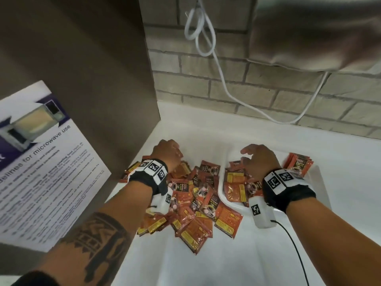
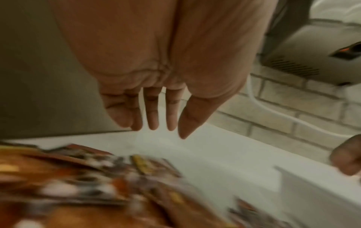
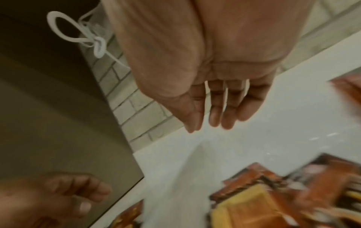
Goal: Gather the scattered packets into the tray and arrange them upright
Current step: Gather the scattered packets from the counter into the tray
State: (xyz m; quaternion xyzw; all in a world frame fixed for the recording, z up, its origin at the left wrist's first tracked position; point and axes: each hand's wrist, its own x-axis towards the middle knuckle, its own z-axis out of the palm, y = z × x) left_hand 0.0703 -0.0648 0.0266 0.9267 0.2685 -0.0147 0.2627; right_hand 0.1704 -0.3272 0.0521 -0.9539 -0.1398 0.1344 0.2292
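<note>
White counter [image 1: 206,265] in a corner: brick wall [image 1: 257,87] at the back, brown cabinet side [image 1: 92,69] on the left, carrying a microwave-use notice [image 1: 41,162]. A white cable [image 1: 218,65] hangs down the bricks.

Loose coffee packets [image 1: 191,205]: a flat overlapping pile from the cabinet-side edge to mid-counter, long axes every direction, some face up, some back up.

White tray [image 1: 317,182]: right of the pile, its left rim touching the pile's edge. Flat packets [image 1: 235,188] fill its near-left part. A stack of standing packets [image 1: 299,162] sits at its far-right end, faces toward the camera, leaning slightly.

Left hand [image 1: 168,153]: over the far-left end of the pile, next to the cabinet. Left wrist view shows fingers [image 2: 152,114] straight, pointing down, holding nothing, packets below and apart from the tips.

Right hand [image 1: 257,159]: over the tray's left half, above the flat packets. Fingers [image 3: 216,106] extended, slightly spread, nothing held, packets below the palm, not touching.

Room: bare counter behind both hands up to the wall, and in front of the pile toward the near edge. Left side is hemmed in by the cabinet.
</note>
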